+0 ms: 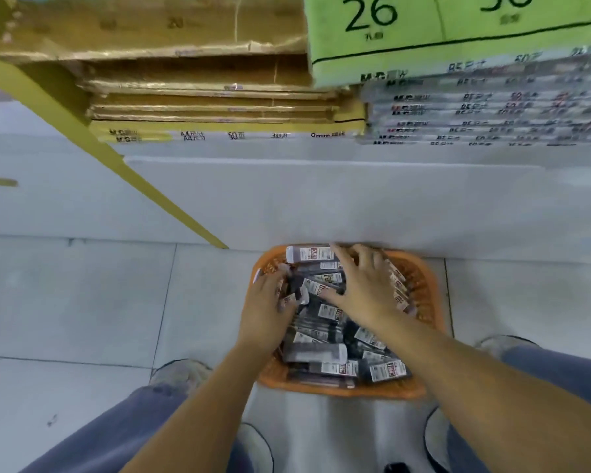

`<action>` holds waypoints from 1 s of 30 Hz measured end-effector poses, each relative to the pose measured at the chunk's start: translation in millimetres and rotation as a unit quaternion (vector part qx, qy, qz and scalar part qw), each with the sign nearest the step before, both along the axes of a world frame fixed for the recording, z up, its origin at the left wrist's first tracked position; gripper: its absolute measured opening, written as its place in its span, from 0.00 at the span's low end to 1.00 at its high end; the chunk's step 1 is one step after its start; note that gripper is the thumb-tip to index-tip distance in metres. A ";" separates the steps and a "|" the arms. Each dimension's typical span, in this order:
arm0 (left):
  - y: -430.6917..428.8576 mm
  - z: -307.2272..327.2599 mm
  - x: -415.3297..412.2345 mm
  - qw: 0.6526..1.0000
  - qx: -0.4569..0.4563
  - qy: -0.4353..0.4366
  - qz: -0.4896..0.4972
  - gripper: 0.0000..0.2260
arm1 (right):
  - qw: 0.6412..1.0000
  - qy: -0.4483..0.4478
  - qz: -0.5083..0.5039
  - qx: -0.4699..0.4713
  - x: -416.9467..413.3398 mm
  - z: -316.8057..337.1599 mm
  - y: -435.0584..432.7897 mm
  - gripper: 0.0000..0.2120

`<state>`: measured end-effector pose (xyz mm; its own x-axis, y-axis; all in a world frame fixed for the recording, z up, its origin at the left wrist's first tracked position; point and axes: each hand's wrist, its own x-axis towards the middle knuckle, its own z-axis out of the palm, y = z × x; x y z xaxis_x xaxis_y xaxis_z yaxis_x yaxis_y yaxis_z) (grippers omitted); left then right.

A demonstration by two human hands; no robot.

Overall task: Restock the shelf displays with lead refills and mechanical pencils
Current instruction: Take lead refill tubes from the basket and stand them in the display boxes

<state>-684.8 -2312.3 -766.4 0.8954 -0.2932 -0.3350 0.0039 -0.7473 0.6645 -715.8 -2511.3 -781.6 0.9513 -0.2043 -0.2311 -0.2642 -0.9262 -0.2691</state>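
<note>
An orange basket stands on the floor tiles against the base of a white shelf. It is filled with several small lead refill packs, dark with white labels. My left hand reaches into the basket's left side, its fingers curled around a few packs. My right hand lies spread over the packs near the basket's far side, fingers straight and splayed. Both forearms come in from below. No mechanical pencils can be told apart from the refill packs.
The white shelf base runs across the middle. On it lie stacked brown cardboard packs, a green pad block marked 26 and grey paper packs. A yellow shelf post slants at left. My shoes and knees flank the basket.
</note>
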 end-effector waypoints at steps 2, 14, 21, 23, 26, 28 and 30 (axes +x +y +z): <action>-6.2 -1.1 7.3 1.000 -0.008 -0.010 0.008 0.26 | 1.000 -0.005 0.015 -0.022 -2.4 -4.3 3.1 0.39; -24.6 -13.9 20.4 0.997 0.039 0.002 -0.062 0.21 | 0.998 0.005 0.012 0.068 -20.3 5.6 -13.1 0.27; -24.0 -15.0 12.6 0.997 0.013 0.032 -0.063 0.20 | 0.985 0.058 -0.008 0.164 -13.6 7.3 -15.0 0.27; -25.3 -14.3 10.9 0.998 0.004 0.021 -0.051 0.16 | 0.979 0.051 -0.030 0.196 -15.4 7.2 -13.4 0.26; -28.8 -13.1 9.9 0.999 -0.007 0.019 -0.037 0.13 | 0.956 0.045 -0.085 0.275 -16.4 9.2 -13.5 0.22; -29.9 -12.5 8.8 0.999 -0.014 0.027 -0.025 0.12 | 0.940 0.043 -0.112 0.318 -15.5 12.3 -15.3 0.19; -28.7 -11.7 6.1 0.999 -0.025 0.040 -0.011 0.12 | 0.923 0.045 -0.138 0.357 -14.5 16.4 -16.6 0.17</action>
